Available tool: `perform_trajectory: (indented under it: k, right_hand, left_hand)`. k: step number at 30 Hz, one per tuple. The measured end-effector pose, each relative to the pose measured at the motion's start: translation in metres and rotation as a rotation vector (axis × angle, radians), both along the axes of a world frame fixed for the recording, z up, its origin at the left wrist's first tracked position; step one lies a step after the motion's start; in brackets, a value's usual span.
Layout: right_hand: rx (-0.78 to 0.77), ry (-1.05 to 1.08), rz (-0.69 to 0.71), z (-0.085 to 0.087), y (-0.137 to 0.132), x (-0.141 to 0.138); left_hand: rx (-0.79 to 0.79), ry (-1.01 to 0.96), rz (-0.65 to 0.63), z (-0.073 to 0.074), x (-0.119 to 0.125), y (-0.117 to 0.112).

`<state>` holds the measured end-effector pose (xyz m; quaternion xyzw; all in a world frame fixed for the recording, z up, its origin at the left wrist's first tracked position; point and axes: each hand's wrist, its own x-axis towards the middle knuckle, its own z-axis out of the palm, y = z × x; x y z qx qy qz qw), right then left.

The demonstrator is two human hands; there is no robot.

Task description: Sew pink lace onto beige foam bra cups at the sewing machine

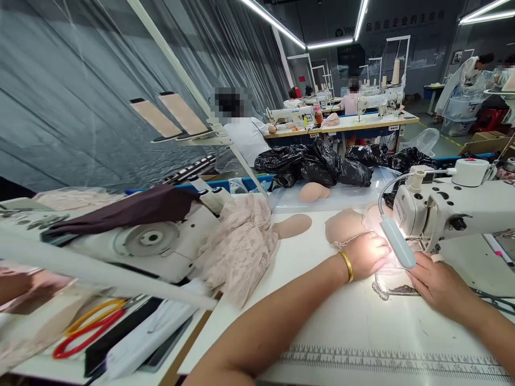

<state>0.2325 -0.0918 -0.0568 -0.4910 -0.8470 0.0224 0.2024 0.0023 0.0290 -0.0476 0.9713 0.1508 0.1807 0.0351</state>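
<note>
bench notes, standing to one side. the work in hand, a pale beige cloth piece (345, 225) with a narrow trim along one edge, lies on the white table, running in beside the head of the sewing machine (426, 209). the lamp (396, 241) lights it and hides the needle area from me.

left hand (365, 254): laid palm down over the cloth, fingers loosely bent and close together; can't tell if it pinches any. right hand (438, 284): fingers extended, reaching in by the needle area beyond the lamp; grip not visible, contact with the cloth unclear.

progress: piece is set at the machine, so i judge it part way. stitches too small to read; how much seam is done, unknown. no piece here is plainly finished.

left over, by my reading: an oval pad (295, 225) beside the lace pile (249, 241), and a small stack of pads (314, 192) on clear plastic (281, 202). all lie apart from the cloth, seemingly unworked. pad count uncertain; they overlap.
</note>
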Motion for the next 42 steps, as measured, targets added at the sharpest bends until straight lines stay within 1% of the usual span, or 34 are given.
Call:
perform_trajectory:
  k: [2,4,6,8,9,10,11,12,13,15,17,18,19,20,21,22,23,24,25,26,27,28,29,30,32,34,36,38,40,42]
  right_hand:
    - [-0.056,0.089,0.008,0.001,-0.001,0.0]
    - [-0.178,0.244,-0.036,0.005,-0.004,-0.004]
    - [-0.392,0.489,-0.113,0.012,-0.008,-0.015]
    - [-0.62,0.778,-0.154,0.02,-0.014,-0.032]
    - [-0.7,0.911,-0.155,0.024,-0.018,-0.041]
    - [-0.743,1.028,-0.155,0.028,-0.022,-0.051]
    - [-0.762,1.126,-0.162,0.032,-0.027,-0.061]
    - [-0.768,1.216,-0.179,0.035,-0.033,-0.07]
    - [-0.766,1.307,-0.201,0.037,-0.04,-0.078]
    - [-0.748,1.486,-0.246,0.039,-0.052,-0.091]
    - [-0.708,1.616,-0.277,0.039,-0.062,-0.101]
    - [-0.678,1.654,-0.291,0.038,-0.066,-0.105]
    - [-0.644,1.676,-0.305,0.036,-0.07,-0.108]
    - [-0.612,1.686,-0.316,0.034,-0.073,-0.111]
    - [-0.587,1.687,-0.325,0.03,-0.077,-0.113]
    - [-0.564,1.68,-0.334,0.025,-0.082,-0.114]
    - [-0.543,1.661,-0.342,0.019,-0.089,-0.114]
    - [-0.519,1.629,-0.35,0.012,-0.096,-0.114]
    - [-0.492,1.584,-0.356,0.005,-0.105,-0.114]
    - [-0.467,1.524,-0.362,-0.002,-0.115,-0.113]
    - [-0.442,1.46,-0.37,-0.008,-0.125,-0.112]
    - [-0.434,1.396,-0.379,-0.012,-0.133,-0.112]
    - [-0.449,1.352,-0.39,-0.013,-0.14,-0.111]
    - [-0.478,1.335,-0.395,-0.012,-0.145,-0.111]
    - [-0.556,1.369,-0.397,-0.002,-0.147,-0.109]
    - [-0.607,1.442,-0.39,0.01,-0.139,-0.108]
    - [-0.615,1.489,-0.393,0.018,-0.13,-0.106]
    - [-0.594,1.498,-0.397,0.02,-0.123,-0.106]
    - [-0.558,1.477,-0.417,0.015,-0.122,-0.107]
    - [-0.536,1.452,-0.438,0.01,-0.123,-0.108]
  left_hand:
    - [-0.022,-0.031,0.003,-0.001,-0.002,-0.005]
    - [-0.022,-0.042,-0.004,0.0,-0.008,-0.015]
    - [-0.037,-0.066,-0.024,0.003,-0.017,-0.031]
    - [-0.107,-0.141,-0.06,0.008,-0.03,-0.051]
    - [-0.156,-0.181,-0.068,0.011,-0.038,-0.06]
    - [-0.208,-0.21,-0.055,0.014,-0.048,-0.068]
    - [-0.256,-0.219,-0.011,0.016,-0.059,-0.074]
    - [-0.296,-0.21,0.069,0.019,-0.071,-0.078]
    - [-0.328,-0.201,0.183,0.022,-0.083,-0.082]
    - [-0.359,-0.25,0.472,0.028,-0.108,-0.09]
    - [-0.371,-0.438,0.729,0.033,-0.123,-0.108]
    - [-0.425,-0.555,0.804,0.035,-0.125,-0.121]
    - [-0.54,-0.668,0.829,0.035,-0.123,-0.137]
    - [-0.758,-0.742,0.791,0.035,-0.116,-0.155]
    - [-1.105,-0.751,0.668,0.033,-0.107,-0.172]
    - [-1.502,-0.704,0.476,0.031,-0.095,-0.187]
    - [-1.809,-0.716,0.343,0.029,-0.082,-0.2]
    - [-1.976,-0.825,0.329,0.027,-0.07,-0.208]
    - [-2.041,-0.977,0.352,0.027,-0.059,-0.211]
    - [-2.043,-1.15,0.392,0.027,-0.051,-0.211]
    - [-1.995,-1.314,0.439,0.029,-0.044,-0.207]
    - [-1.937,-1.434,0.466,0.031,-0.04,-0.201]
    - [-1.891,-1.506,0.476,0.033,-0.038,-0.195]
    - [-1.865,-1.537,0.475,0.035,-0.037,-0.19]
    - [-1.871,-1.515,0.449,0.038,-0.037,-0.184]
    - [-1.916,-1.468,0.391,0.038,-0.037,-0.185]
    - [-1.941,-1.44,0.34,0.036,-0.035,-0.187]
    - [-1.919,-1.463,0.343,0.033,-0.034,-0.189]
    - [-1.875,-1.516,0.372,0.031,-0.032,-0.189]
    - [-1.864,-1.547,0.37,0.032,-0.03,-0.187]
